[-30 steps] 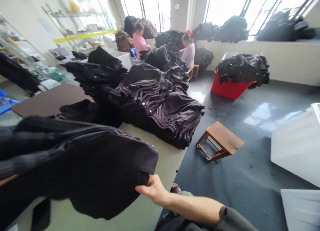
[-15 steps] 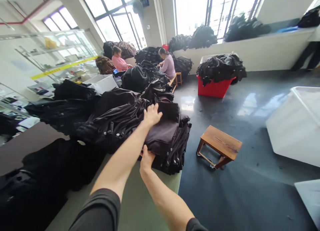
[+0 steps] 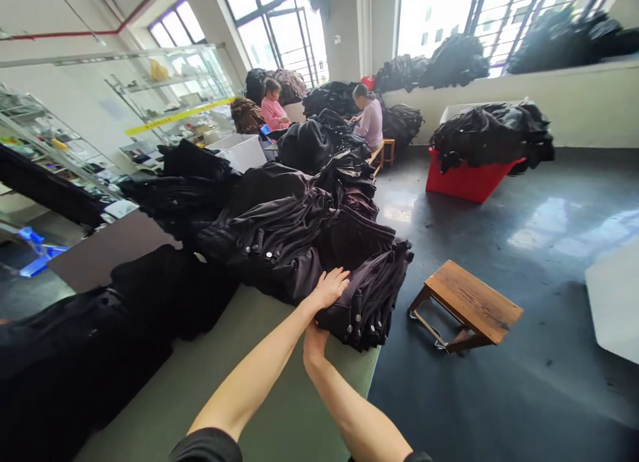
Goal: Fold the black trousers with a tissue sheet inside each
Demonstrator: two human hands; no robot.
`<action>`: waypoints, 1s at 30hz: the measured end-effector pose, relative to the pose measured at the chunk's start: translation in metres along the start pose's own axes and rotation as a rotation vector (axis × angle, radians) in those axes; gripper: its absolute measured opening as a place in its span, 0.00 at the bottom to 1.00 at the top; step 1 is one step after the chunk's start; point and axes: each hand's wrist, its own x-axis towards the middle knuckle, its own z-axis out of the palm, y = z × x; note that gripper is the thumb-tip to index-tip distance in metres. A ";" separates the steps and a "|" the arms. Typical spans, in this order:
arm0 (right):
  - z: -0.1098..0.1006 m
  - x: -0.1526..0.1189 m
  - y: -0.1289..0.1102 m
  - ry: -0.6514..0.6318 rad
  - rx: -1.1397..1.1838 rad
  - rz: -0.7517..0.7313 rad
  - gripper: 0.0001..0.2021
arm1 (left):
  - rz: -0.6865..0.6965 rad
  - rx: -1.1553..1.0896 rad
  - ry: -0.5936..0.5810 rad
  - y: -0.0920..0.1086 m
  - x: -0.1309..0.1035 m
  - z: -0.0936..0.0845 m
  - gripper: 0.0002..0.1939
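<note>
A thick stack of black trousers [image 3: 369, 285] with round metal buttons lies near the corner of a green-topped table [image 3: 259, 375]. On the stack's near edge rests my left hand [image 3: 333, 287], palm down and open, its fingers stretched out over the dark cloth. Below it, my right hand [image 3: 315, 339] reaches under the near edge of the stack. The cloth and my left hand hide its fingers, so its grip does not show. More black trousers [image 3: 269, 229] are heaped just behind and to the left, some with buttons showing.
A wooden stool [image 3: 472, 302] stands on the floor at right. Beyond it is a red bin [image 3: 464, 180] heaped with dark clothes. Dark cloth [image 3: 100, 335] covers the left. Two people sit at the back by a white bin [image 3: 239, 152]. Another white container [image 3: 616, 295] is at the right edge.
My left hand has slid back from the top of the stack to its near edge. My right hand has gone further under the cloth. The view has turned left.
</note>
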 end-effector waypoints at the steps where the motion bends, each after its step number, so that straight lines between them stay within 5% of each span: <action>1: -0.004 -0.007 0.007 0.007 -0.066 0.075 0.22 | -0.012 -0.028 -0.022 -0.002 -0.003 0.005 0.26; 4: -0.024 -0.033 0.023 -0.105 -0.248 0.286 0.18 | -0.019 -0.101 -0.039 -0.006 -0.008 0.015 0.27; 8: -0.068 -0.083 0.037 -0.463 -0.389 0.455 0.11 | -0.010 -0.159 0.023 -0.008 -0.013 0.017 0.27; 12: -0.114 -0.130 0.047 -0.606 -0.610 0.467 0.12 | -0.030 -0.168 0.090 0.010 -0.024 0.010 0.25; 14: -0.129 -0.145 0.052 -0.625 -0.676 0.432 0.14 | -0.004 -0.183 0.230 0.024 -0.039 0.003 0.23; 17: -0.143 -0.160 0.063 -0.688 -0.701 0.402 0.17 | 0.161 -0.237 0.589 0.038 -0.090 0.000 0.23; 20: -0.148 -0.173 0.080 -0.773 -0.739 0.430 0.20 | 0.213 -0.358 0.785 0.030 -0.179 0.028 0.22; 22: -0.145 -0.184 0.096 -0.842 -0.787 0.456 0.23 | 0.042 -0.481 0.802 0.009 -0.255 0.065 0.19; 27: -0.114 -0.227 0.142 -1.125 -0.885 0.578 0.24 | -0.770 -0.668 0.739 -0.053 -0.494 0.195 0.16; 30: -0.079 -0.262 0.174 -1.287 -1.001 0.674 0.20 | -1.226 -0.725 0.785 -0.057 -0.648 0.264 0.16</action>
